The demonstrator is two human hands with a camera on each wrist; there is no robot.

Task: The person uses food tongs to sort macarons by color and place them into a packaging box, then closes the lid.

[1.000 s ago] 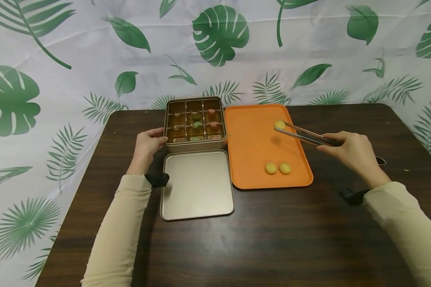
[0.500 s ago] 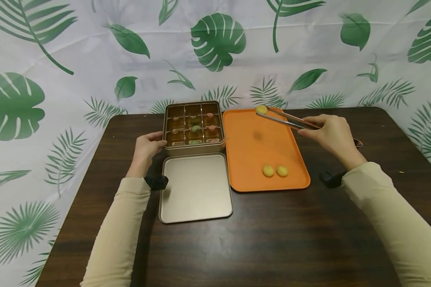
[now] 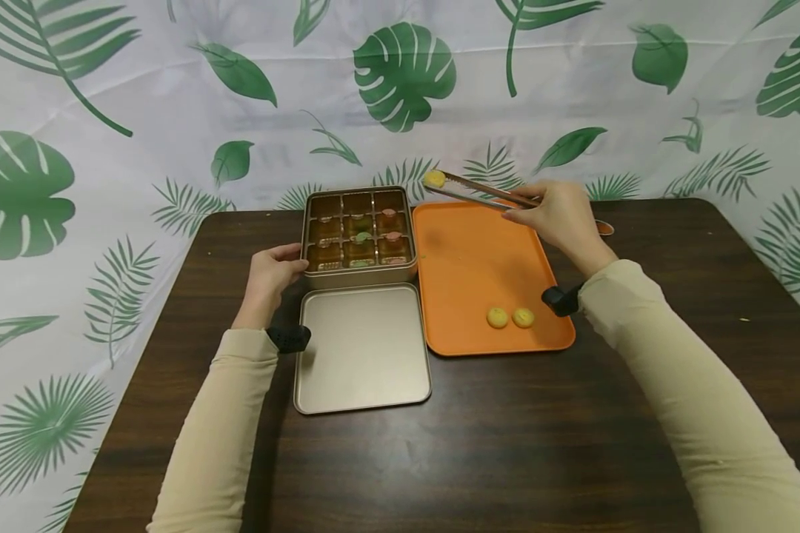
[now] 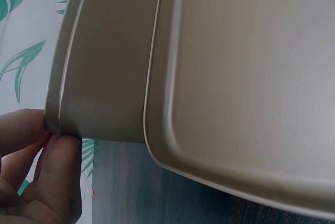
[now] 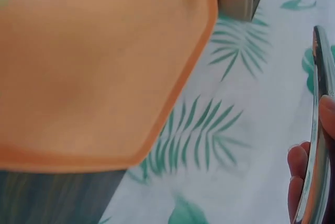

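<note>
Compartments in three rows of three divide a brown plastic insert (image 3: 324,206) inside a square gold-coloured metal tin (image 3: 363,278), where small pink pieces (image 3: 393,237) show towards the right column and green pieces (image 3: 363,237) towards the middle one; whatever the left column holds is too dim to make out. A person's left hand (image 3: 272,274) pinches the tin's near left edge between thumb and fingers. The right hand (image 3: 563,215) grips slim metal tongs (image 3: 487,188), fingers wrapped about them, the tips bearing a round yellow piece (image 3: 434,178) by the tin's far right corner, its height above the rim impossible to judge. Two matching yellow rounds (image 3: 497,318) sit side by side near the front of a rectangular orange tray (image 3: 470,281), right of the tin. Before the tin lies a shallow square gold-coloured metal lid (image 3: 363,355), bare side up on a dark wooden table (image 3: 473,444). The left wrist view shows only the tin's outer wall, while the right wrist view crops most of the hand and blurs a yellow shape at its upper left corner.
</note>
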